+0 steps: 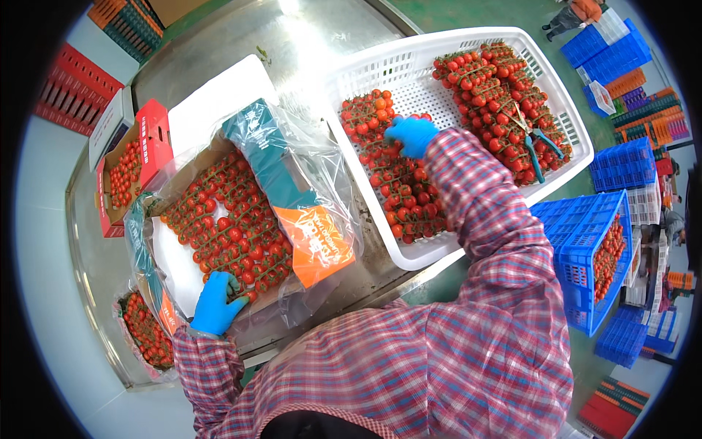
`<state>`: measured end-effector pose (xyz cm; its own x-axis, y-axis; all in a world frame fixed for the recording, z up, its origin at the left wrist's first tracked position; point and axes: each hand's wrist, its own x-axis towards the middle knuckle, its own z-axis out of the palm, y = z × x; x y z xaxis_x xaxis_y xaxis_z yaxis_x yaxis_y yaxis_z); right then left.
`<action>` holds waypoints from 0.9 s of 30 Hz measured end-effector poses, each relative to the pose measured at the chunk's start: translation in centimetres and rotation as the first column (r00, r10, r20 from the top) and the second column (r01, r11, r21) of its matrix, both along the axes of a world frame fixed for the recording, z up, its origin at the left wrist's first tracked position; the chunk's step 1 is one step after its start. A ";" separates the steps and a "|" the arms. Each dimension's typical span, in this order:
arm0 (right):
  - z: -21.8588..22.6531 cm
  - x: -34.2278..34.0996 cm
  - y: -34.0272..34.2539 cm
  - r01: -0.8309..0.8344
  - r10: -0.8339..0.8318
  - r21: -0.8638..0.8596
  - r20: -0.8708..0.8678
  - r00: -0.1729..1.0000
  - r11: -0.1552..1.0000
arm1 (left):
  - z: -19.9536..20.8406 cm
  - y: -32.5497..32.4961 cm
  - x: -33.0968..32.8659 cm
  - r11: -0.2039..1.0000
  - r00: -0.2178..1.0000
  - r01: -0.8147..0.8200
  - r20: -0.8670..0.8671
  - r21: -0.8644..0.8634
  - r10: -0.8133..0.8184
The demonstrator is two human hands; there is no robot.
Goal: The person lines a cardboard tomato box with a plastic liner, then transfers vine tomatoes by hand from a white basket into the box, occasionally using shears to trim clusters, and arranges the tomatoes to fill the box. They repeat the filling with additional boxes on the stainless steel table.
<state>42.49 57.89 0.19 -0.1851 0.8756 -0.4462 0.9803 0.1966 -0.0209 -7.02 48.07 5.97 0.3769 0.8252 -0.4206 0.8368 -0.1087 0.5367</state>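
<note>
My left hand (pixel 218 304), in a blue glove, is at the near edge of a cardboard box (pixel 267 150) lined with clear plastic. Its thumb and fingers close around the end of a truss of cherry tomatoes (pixel 232 230) lying in rows inside. White padding (pixel 175 256) shows at the box's left side. Over the white perforated crate (pixel 409 256), my blue-gloved right hand (pixel 413 137) has its fingers bent down on cherry tomatoes on the vine (pixel 398 183); the fingertips are partly hidden. Blue-handled snips (pixel 534 139) rest on the tomatoes at the crate's right.
The metal table (pixel 307 44) carries a white sheet (pixel 223 99) behind the lined box. A red box of tomatoes (pixel 155 143) stands at left, another filled box (pixel 146 329) nearer. At right is a blue crate (pixel 578 256) with tomatoes; stacked crates and a person (pixel 578 16) are beyond.
</note>
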 end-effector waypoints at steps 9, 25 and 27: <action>-3.3 -2.7 1.5 -0.061 0.060 0.256 0.010 0.998 0.965 | -0.3 -0.1 0.8 0.990 0.989 -0.139 0.042 -0.007 0.139; 8.9 -5.7 -11.8 0.292 -0.150 -0.365 -0.813 -0.562 0.884 | 6.7 -2.3 12.3 0.924 0.815 0.139 0.489 0.356 -0.310; 9.8 -10.0 -13.9 0.201 -0.143 -0.298 -0.822 -0.551 0.933 | 6.8 -3.4 14.8 0.902 0.711 0.153 0.588 0.404 -0.385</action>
<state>32.44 43.97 9.96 -0.0829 0.9907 0.1080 -0.5176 0.0498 -0.8541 7.76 44.64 12.74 0.6830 0.6822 0.2608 0.2103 -0.5257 0.8243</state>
